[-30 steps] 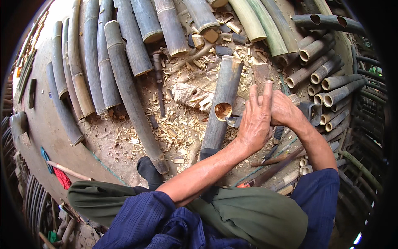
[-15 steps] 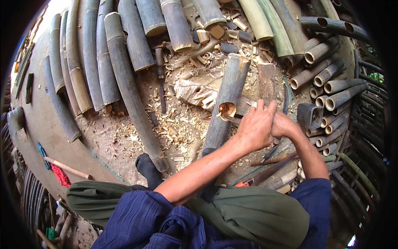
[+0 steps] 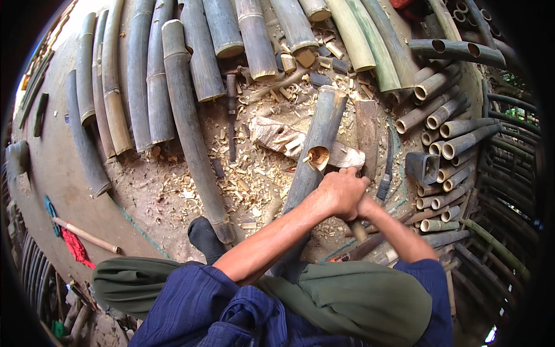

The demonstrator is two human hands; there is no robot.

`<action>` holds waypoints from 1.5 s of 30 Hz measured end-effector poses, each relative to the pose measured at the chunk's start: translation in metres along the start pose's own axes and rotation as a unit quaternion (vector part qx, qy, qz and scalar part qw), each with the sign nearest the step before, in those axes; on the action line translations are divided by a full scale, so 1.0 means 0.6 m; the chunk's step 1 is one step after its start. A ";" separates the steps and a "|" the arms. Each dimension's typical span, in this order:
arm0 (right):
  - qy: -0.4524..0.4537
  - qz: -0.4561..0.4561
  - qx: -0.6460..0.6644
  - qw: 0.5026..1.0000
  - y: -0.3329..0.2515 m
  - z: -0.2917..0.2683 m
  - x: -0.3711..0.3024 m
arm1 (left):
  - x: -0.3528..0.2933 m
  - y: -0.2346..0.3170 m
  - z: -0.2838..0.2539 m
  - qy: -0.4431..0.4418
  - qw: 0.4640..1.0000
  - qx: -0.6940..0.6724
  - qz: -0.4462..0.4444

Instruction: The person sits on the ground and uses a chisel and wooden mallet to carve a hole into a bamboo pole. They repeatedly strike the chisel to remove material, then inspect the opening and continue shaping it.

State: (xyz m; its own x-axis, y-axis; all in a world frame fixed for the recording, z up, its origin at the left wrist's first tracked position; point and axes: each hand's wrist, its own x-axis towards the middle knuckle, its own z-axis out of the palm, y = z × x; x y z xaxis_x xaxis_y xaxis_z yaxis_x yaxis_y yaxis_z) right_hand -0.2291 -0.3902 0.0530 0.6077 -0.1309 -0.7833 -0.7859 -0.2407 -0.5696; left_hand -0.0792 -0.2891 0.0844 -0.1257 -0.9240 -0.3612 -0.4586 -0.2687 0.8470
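A dark bamboo tube (image 3: 328,118) lies slanting before me, propped across a pale wood block (image 3: 269,132). An oval hole in its upper side shows fresh light-brown edges, and a curl of shaving hangs there. My left hand (image 3: 342,194) is closed just right of the hole, on what looks like a carving knife. My right hand (image 3: 366,209) is pressed against it, closed round the same tool. The end of the knife's wooden handle (image 3: 359,231) sticks out below the hands. Its blade is mostly hidden behind my left hand and the tube.
Pale shavings cover the ground around the tube. Long bamboo poles (image 3: 193,139) lie at left and beyond. Cut tubes (image 3: 462,139) are stacked at right beside a dark square container (image 3: 422,168). A chisel-like tool (image 3: 232,115) lies left of the block. My socked foot (image 3: 206,238) is near.
Both hands have moved down and slightly left, and the wrists have turned so the handle end now shows. The whole view has shifted a little.
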 end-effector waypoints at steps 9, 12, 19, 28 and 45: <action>0.435 -0.029 0.146 0.888 0.118 0.205 -0.056 | -0.266 -0.241 -0.068 0.626 0.674 -0.089 -0.382; 0.432 0.049 0.076 0.897 0.196 0.231 -0.028 | -0.315 -0.381 0.002 0.562 0.687 -0.157 -0.433; 0.614 0.001 -0.099 0.783 0.170 0.028 0.009 | -0.307 -0.328 -0.011 0.591 0.689 -0.222 -0.355; 0.426 0.085 -0.061 0.899 0.189 -0.049 0.145 | -0.414 -0.156 -0.176 0.463 0.746 -0.477 0.026; 0.374 -0.325 0.502 0.709 -0.037 0.050 -0.425 | -0.200 0.201 -0.216 0.383 0.855 -0.273 0.220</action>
State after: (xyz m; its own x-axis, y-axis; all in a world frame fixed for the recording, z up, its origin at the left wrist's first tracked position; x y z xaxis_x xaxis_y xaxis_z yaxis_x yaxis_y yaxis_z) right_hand -0.3701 -0.3223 0.2581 0.4748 -0.8693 -0.1374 0.2295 0.2730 -0.9342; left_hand -0.0057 -0.2456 0.2805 0.5281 -0.8195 0.2225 -0.0099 0.2561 0.9666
